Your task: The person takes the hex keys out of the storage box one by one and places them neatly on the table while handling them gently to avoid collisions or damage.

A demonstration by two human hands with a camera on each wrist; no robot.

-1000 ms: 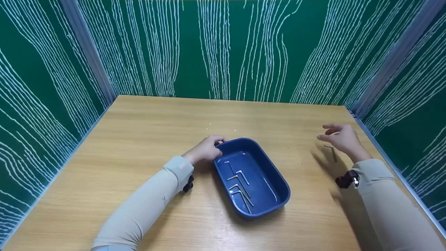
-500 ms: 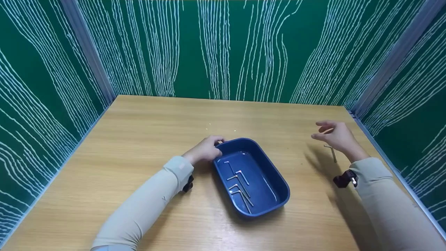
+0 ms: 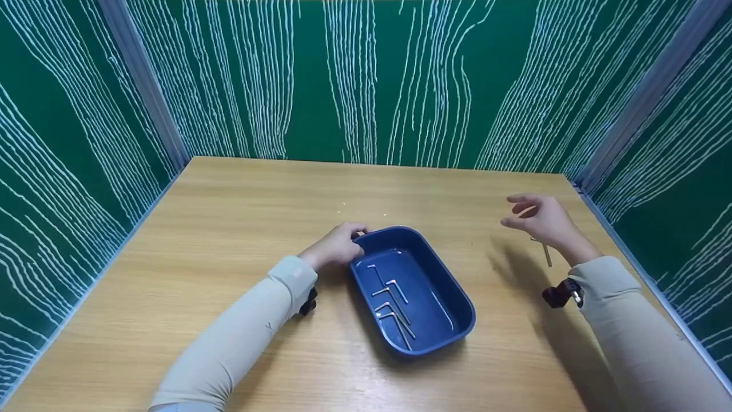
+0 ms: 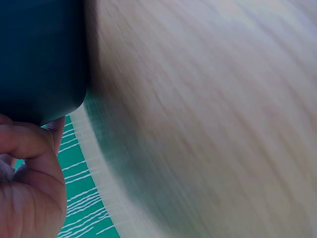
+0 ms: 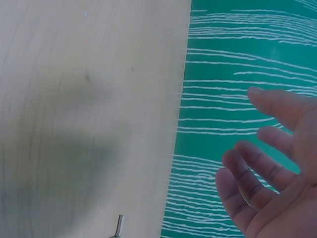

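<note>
In the head view my left hand (image 3: 336,247) grips the far left corner of a blue plastic tray (image 3: 430,294), thumb inside the rim. The left wrist view shows that hand (image 4: 37,173) with curled fingers against the tray's dark outside wall (image 4: 42,59). Several L-shaped hex keys (image 3: 402,332) lie in the tray, mostly along its left side. My right hand (image 3: 549,222) hovers over the table at the right, fingers apart and holding nothing. Below it another hex key (image 3: 547,255) lies on the wood, its short end close to the hand's outline; the right wrist view shows only part of this hex key (image 5: 119,226).
The wooden table (image 3: 229,229) is enclosed by green walls (image 3: 311,86) with white wavy lines. Tiny pale specks (image 3: 344,203) lie behind the tray. The right wall stands close to my right forearm (image 3: 635,326).
My right hand has drifted left and slightly away from me, over the loose hex key, which stays where it was. The left hand and tray have hardly moved.
</note>
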